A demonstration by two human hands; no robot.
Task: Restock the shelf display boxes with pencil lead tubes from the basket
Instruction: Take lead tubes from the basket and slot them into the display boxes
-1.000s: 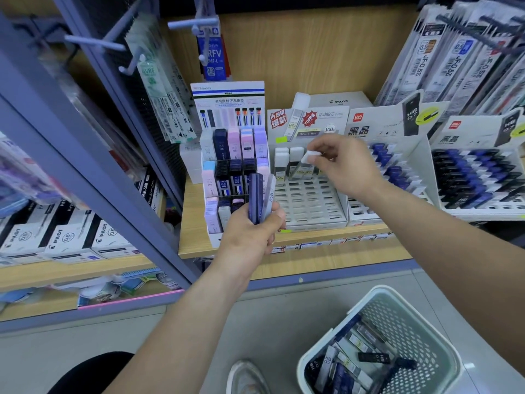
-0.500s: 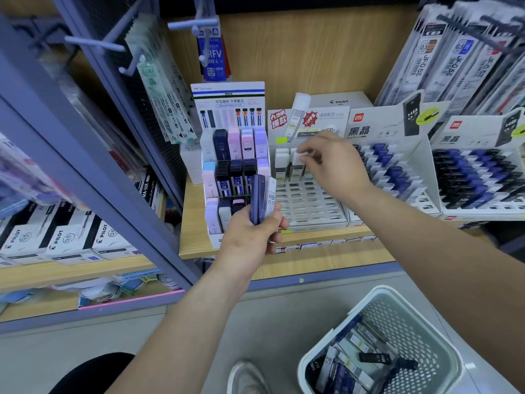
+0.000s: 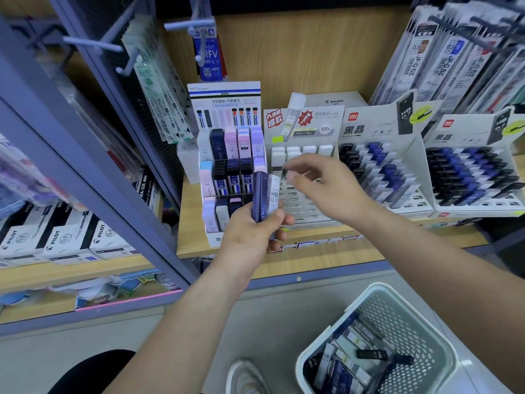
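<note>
Just beside the relaxed, empty right hand point(image 3: 326, 189): lead tubes point(image 3: 265, 194) upright, clasped in left hand point(image 3: 250, 237).

Navy and white lead tubes point(image 3: 262, 194), pale mint perforated basket point(image 3: 403, 322), light wood-grain shelf point(image 3: 190, 220).

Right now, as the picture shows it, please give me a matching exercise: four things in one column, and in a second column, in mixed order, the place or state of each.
Things
1. left hand
2. right hand
3. basket
4. blue refill pack

Places or states
A. hangs from a hook above the shelf displays
B. stands on the floor, lower right
C. grips a bundle of tubes
D. hovers over the white slotted display box, holding nothing visible

Pairs: 1-C, 2-D, 3-B, 4-A
</note>
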